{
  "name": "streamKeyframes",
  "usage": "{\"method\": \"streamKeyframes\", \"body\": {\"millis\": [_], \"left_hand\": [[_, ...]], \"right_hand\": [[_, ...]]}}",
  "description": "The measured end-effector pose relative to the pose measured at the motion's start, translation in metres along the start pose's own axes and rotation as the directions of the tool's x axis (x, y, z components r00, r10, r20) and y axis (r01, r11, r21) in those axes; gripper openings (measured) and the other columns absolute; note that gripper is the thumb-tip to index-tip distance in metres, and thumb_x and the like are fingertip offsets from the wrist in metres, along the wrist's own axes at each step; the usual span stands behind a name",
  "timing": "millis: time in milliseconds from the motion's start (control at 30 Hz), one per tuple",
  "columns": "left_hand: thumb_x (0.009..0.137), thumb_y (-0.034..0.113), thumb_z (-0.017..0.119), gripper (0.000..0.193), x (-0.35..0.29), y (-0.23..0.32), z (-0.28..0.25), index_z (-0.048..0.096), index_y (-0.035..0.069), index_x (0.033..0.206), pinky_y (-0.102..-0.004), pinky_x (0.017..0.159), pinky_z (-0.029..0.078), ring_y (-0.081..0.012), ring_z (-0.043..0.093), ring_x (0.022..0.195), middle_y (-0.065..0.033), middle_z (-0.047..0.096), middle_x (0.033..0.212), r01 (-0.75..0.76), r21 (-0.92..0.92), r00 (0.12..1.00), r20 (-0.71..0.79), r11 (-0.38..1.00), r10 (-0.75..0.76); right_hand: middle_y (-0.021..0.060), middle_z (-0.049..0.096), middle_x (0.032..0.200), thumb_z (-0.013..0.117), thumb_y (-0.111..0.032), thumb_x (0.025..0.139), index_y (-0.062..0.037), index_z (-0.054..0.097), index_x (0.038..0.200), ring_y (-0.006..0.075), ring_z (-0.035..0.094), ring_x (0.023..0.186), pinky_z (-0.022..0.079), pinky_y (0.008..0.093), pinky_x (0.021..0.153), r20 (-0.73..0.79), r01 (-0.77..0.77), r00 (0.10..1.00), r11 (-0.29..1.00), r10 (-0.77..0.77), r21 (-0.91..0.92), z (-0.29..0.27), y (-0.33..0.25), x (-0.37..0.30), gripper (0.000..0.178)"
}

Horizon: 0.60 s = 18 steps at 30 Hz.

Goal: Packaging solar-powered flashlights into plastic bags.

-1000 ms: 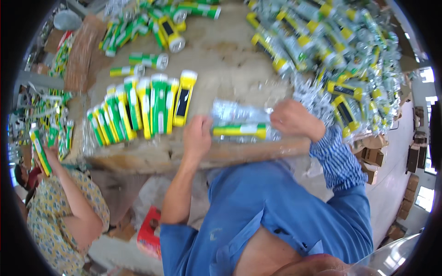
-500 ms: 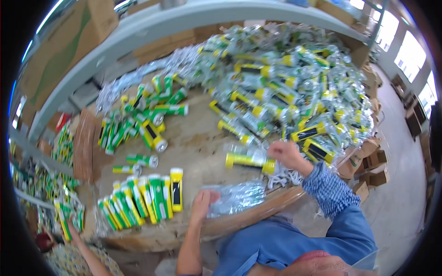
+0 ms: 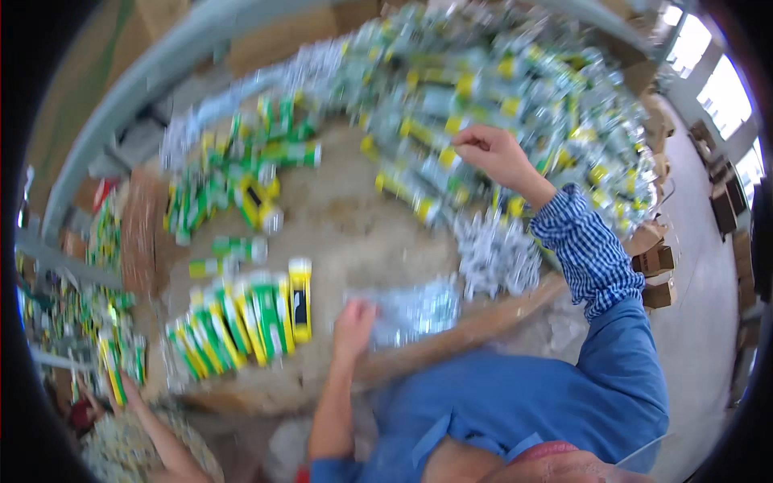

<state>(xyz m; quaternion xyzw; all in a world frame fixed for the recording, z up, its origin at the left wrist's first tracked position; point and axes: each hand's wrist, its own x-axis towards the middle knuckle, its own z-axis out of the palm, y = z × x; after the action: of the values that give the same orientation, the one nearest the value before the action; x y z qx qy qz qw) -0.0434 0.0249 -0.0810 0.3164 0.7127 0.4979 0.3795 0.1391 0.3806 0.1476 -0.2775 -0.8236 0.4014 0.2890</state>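
Observation:
My left hand (image 3: 354,326) is closed at the left edge of a flat stack of clear plastic bags (image 3: 415,312) near the table's front edge; its fingertips pinch the bags. My right hand (image 3: 498,157) hovers over the near side of a large heap of bagged yellow flashlights (image 3: 555,113), its fingers curled together. I see nothing in them. Bunched white cords (image 3: 499,253) lie below that hand. Left of my left hand stands a row of green and yellow flashlights (image 3: 262,318), side by side, the rightmost one yellow with a black panel. The picture is somewhat blurred.
Loose flashlights (image 3: 233,181) lie scattered at the table's far left. A cardboard flap (image 3: 145,233) edges that side. At the lower left another person's hand (image 3: 129,394) holds a flashlight. A grey metal bar (image 3: 241,28) arches across the back. Cartons (image 3: 656,278) stand at right.
My right hand has moved up and away over the heap. The bagged yellow flashlight beside it is gone from the table front, uncovering the white cords. My left hand stays at the bags.

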Motion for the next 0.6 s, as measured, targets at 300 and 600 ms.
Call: {"method": "streamKeyframes", "body": {"millis": [300,600], "left_hand": [[0.081,0.02,0.076,0.028,0.004,0.077,0.021,0.072,0.009,0.107,-0.0437,0.084,0.052,-0.0336,0.064,0.095,-0.0117,0.068,0.101,-0.464,0.711,0.8,0.08,0.529,0.594],[0.065,0.03,0.081,0.025,0.042,0.052,0.04,0.075,0.011,0.08,-0.0485,0.087,0.05,-0.0325,0.062,0.099,-0.0111,0.068,0.095,-0.415,0.805,0.872,0.219,0.424,0.437]], "right_hand": [[0.0183,0.069,0.106,0.077,-0.022,0.08,-0.0025,0.068,0.114,0.0371,0.066,0.1,0.053,0.0446,0.087,0.412,0.198,0.908,0.946,-0.078,-0.258,0.126,0.053,-0.146,0.04],[0.0162,0.066,0.097,0.079,-0.017,0.066,-0.0028,0.069,0.107,0.0359,0.062,0.096,0.051,0.0435,0.085,0.431,0.091,0.902,0.963,0.028,-0.252,0.164,0.094,-0.159,0.045]]}}
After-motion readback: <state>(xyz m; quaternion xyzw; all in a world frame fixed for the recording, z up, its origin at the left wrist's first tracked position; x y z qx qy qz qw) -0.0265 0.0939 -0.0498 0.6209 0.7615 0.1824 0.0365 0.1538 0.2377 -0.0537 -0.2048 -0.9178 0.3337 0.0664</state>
